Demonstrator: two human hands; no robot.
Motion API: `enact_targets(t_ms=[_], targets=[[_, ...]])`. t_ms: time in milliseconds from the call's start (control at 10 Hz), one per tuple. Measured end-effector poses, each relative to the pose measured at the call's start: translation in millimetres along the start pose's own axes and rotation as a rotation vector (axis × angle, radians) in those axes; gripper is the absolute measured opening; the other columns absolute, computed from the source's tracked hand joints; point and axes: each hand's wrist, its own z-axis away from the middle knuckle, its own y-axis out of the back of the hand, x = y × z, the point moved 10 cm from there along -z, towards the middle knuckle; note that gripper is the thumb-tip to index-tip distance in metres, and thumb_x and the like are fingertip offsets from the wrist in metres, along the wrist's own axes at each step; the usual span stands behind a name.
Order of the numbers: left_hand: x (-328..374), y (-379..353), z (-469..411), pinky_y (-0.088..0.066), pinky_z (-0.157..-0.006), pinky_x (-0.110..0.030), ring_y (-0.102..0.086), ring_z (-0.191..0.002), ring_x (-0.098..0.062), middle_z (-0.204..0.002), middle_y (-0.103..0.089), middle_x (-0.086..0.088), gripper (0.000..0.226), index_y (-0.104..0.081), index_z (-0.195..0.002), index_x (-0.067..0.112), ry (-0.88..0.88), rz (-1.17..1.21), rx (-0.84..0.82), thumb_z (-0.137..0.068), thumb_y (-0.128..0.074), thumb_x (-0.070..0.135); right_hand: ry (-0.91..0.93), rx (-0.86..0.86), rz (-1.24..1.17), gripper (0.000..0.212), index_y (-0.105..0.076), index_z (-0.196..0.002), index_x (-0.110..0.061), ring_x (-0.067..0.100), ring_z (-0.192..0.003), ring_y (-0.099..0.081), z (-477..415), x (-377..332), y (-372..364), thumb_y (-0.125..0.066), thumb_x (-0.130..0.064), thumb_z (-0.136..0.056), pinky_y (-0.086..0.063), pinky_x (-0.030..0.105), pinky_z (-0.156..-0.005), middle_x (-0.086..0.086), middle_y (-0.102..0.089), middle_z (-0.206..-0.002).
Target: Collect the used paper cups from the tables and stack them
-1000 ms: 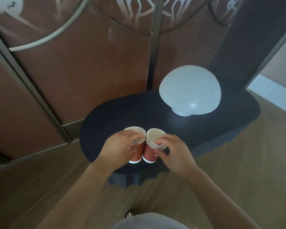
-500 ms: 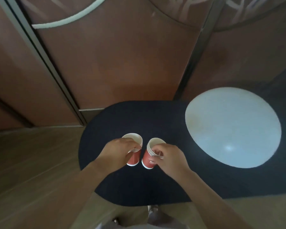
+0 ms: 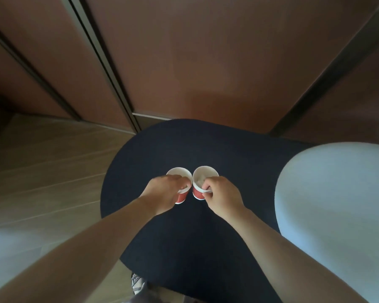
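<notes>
Both stacks now lower, close over worktop (image 3: 162, 149) centre: left hand (image 3: 162, 194) grip around left stack (image 3: 179, 189), right hand (image 3: 222, 199) pinching right stack (image 3: 200, 186) at 3 o'clock, rims touching. Merging probably next.

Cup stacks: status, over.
Left hand gripping left cup stack; right hand gripping right cup stack. Both upright on dark table, rims touching. White lamp shade on right, clear of hands.
</notes>
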Motion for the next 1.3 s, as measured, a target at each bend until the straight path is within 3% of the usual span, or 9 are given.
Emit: enact_targets(t_ms=[200, 300, 400, 600, 1000, 1200, 1300], targets=[[-2, -24, -23, -0.052, -0.07, -0.032, -0.061, -0.089, -0.023, -0.108, -0.062, 0.01, 0.038, -0.052, -0.116, 0.032, 0.007, -0.083, 0.032, -0.086, -0.05, 0.009, 0.052, 0.012, 0.063, 0.006, -0.061, -0.078, -0.016, 0.019, -0.082, -0.055, -24, 19, -14, -0.062, -0.01, -0.079, -0.032, 0.025, -0.066, -0.006, -0.064, -0.084], [-2, -30, -31, -0.045, -0.057, -0.028, -0.061, -0.075, -0.028, -0.092, -0.065, 0.002, 0.041, -0.056, -0.113, 0.026, 0.003, -0.056, 0.077, -0.079, -0.056, 0.003, 0.07, -0.001, 0.102, 0.008, -0.061, -0.08, -0.017, 0.02, -0.085, -0.054, -29, 26, -22, -0.061, -0.009, -0.078, -0.03, 0.027, -0.068, -0.005, -0.064, -0.087], [-2, -40, -37, -0.039, -0.055, -0.028, -0.058, -0.071, -0.029, -0.087, -0.063, -0.002, 0.043, -0.053, -0.116, 0.023, 0.012, -0.062, 0.058, -0.079, -0.053, 0.001, 0.065, 0.006, 0.104, 0.011, -0.062, -0.079, -0.017, 0.021, -0.084, -0.054, -30, 34, -27, -0.061, -0.007, -0.076, -0.03, 0.027, -0.067, -0.005, -0.064, -0.086], [-12, -50, -45, -0.041, -0.065, -0.03, -0.057, -0.084, -0.026, -0.1, -0.062, 0.001, 0.043, -0.05, -0.118, 0.022, 0.034, -0.075, 0.045, -0.081, -0.047, 0.001, 0.056, 0.004, 0.059, 0.011, -0.064, -0.079, -0.016, 0.022, -0.085, -0.055, -31, 43, -35, -0.064, -0.006, -0.076, -0.033, 0.029, -0.068, -0.004, -0.065, -0.087], [-3, -43, -34, -0.05, -0.079, -0.034, -0.056, -0.103, -0.021, -0.116, -0.059, 0.005, 0.033, -0.05, -0.122, 0.026, 0.054, -0.033, 0.037, -0.089, -0.052, 0.023, 0.074, 0.01, 0.053, 0.017, -0.062, -0.099, -0.021, 0.019, -0.1, -0.053, -20, 32, -34, -0.063, -0.023, -0.082, -0.039, 0.03, -0.076, -0.007, -0.062, -0.106], [9, -11, -3, -0.046, -0.078, -0.032, -0.058, -0.101, -0.019, -0.108, -0.064, 0.006, 0.027, -0.058, -0.114, 0.027, 0.029, 0.053, 0.193, -0.091, -0.049, 0.036, 0.114, 0.128, -0.004, 0.017, -0.065, -0.098, -0.018, 0.021, -0.097, -0.056, 3, 6, -8, -0.065, -0.022, -0.081, -0.047, 0.035, -0.077, -0.004, -0.065, -0.102], [19, 2, 18, -0.043, -0.088, -0.031, -0.055, -0.108, -0.016, -0.114, -0.063, 0.009, 0.03, -0.058, -0.117, 0.029, -0.033, 0.04, 0.247, -0.093, -0.043, 0.04, 0.152, 0.222, -0.108, 0.013, -0.065, -0.093, -0.021, 0.017, -0.088, -0.06, 21, -14, 7, -0.066, -0.021, -0.08, -0.051, 0.035, -0.071, -0.007, -0.066, -0.095]])
